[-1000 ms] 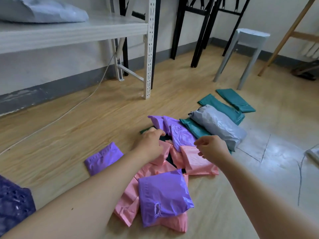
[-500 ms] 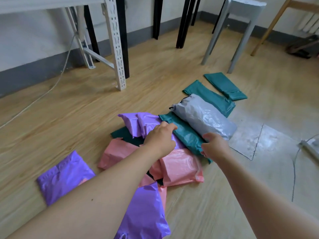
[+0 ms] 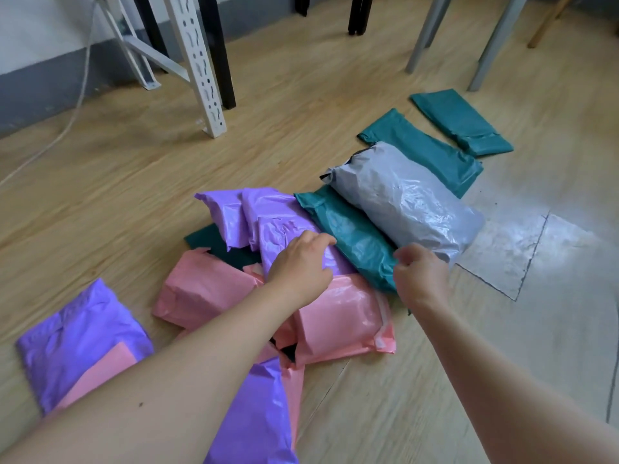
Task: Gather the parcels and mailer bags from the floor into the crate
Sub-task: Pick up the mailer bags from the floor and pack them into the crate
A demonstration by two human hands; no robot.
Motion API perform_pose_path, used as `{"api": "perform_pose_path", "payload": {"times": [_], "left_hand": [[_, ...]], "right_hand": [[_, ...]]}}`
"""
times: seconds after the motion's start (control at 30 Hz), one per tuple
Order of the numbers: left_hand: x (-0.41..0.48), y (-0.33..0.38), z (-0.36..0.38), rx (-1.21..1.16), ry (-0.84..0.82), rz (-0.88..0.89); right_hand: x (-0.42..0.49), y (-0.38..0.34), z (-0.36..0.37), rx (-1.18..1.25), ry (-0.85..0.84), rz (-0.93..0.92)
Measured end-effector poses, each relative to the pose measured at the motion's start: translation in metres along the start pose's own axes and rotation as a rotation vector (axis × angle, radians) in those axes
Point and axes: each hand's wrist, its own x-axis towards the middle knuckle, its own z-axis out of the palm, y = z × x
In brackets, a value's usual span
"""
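A heap of mailer bags lies on the wooden floor. My left hand [image 3: 301, 266] rests palm down on a purple mailer bag [image 3: 278, 216], fingers curled over its right edge. My right hand [image 3: 420, 276] pinches the near end of a teal mailer bag [image 3: 351, 236], which lies beside a bulky grey mailer bag [image 3: 402, 199]. Pink bags [image 3: 341, 319] [image 3: 204, 289] sit under my left forearm. More purple bags lie at the lower left [image 3: 77, 333] and bottom [image 3: 258, 413]. Two further teal bags [image 3: 432, 152] [image 3: 459, 122] lie beyond. No crate is in view.
A white perforated shelf post [image 3: 201, 61] and black legs [image 3: 221, 45] stand behind the heap at the left. Grey stool legs [image 3: 425, 31] stand at the back right. A white cable [image 3: 77, 105] runs along the wall. A shiny taped floor patch [image 3: 502, 249] lies to the right.
The view has tilted down and closer to the heap. My left hand slid from the pink bags onto the purple bag; my right hand moved from the pink bag to the teal bag's near end.
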Motion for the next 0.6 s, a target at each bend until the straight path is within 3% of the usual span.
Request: {"api": "perform_pose_path", "payload": {"times": [0.1, 0.23, 0.6], "left_hand": [[-0.005, -0.013, 0.01, 0.004, 0.011, -0.057], [-0.024, -0.037, 0.017, -0.029, 0.068, -0.141], [-0.073, -0.09, 0.011, -0.079, -0.008, -0.329]], "right_hand": [[-0.017, -0.011, 0.03, -0.066, -0.123, -0.206], [-0.043, -0.023, 0.056, -0.12, -0.305, -0.314], [-0.1, -0.036, 0.084, -0.259, -1.022, -0.328]]}}
